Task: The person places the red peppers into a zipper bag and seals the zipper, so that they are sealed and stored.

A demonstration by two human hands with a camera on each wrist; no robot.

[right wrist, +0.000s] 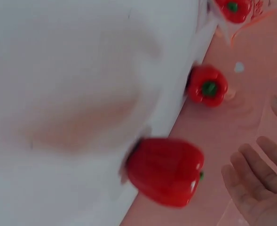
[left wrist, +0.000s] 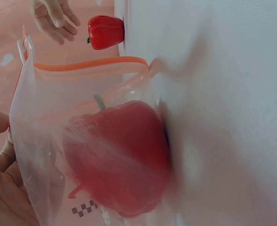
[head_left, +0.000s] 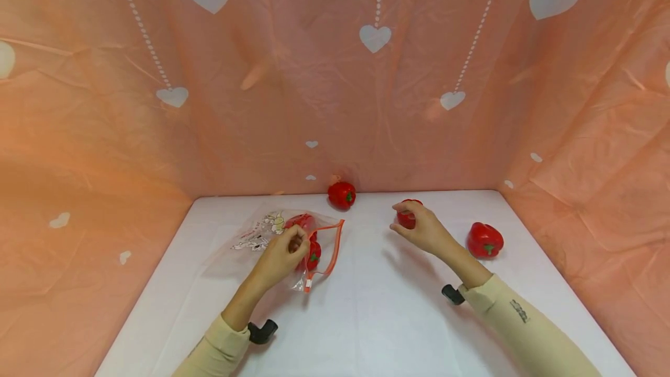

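Note:
A clear zip bag [head_left: 243, 252] with an orange zip edge [head_left: 335, 249] lies at the left of the table, its mouth standing apart. Inside it are red bell peppers [head_left: 314, 255]; the left wrist view shows one large bell pepper [left wrist: 119, 155] through the plastic. My left hand [head_left: 282, 258] pinches the bag's upper side near the mouth, thumb and finger together. To the right, my right hand [head_left: 426, 234] hovers at a red bell pepper [head_left: 405, 220], partly covering it in the head view. In the right wrist view, that hand's fingers [right wrist: 258, 179] stand apart from the pepper [right wrist: 165, 172].
Another red bell pepper [head_left: 342, 196] sits at the table's back edge, between bag and right hand. One more bell pepper [head_left: 484, 241] lies right of the right forearm. Orange cloth [head_left: 335, 103] with white hearts encloses the white table [head_left: 361, 319] at back and sides.

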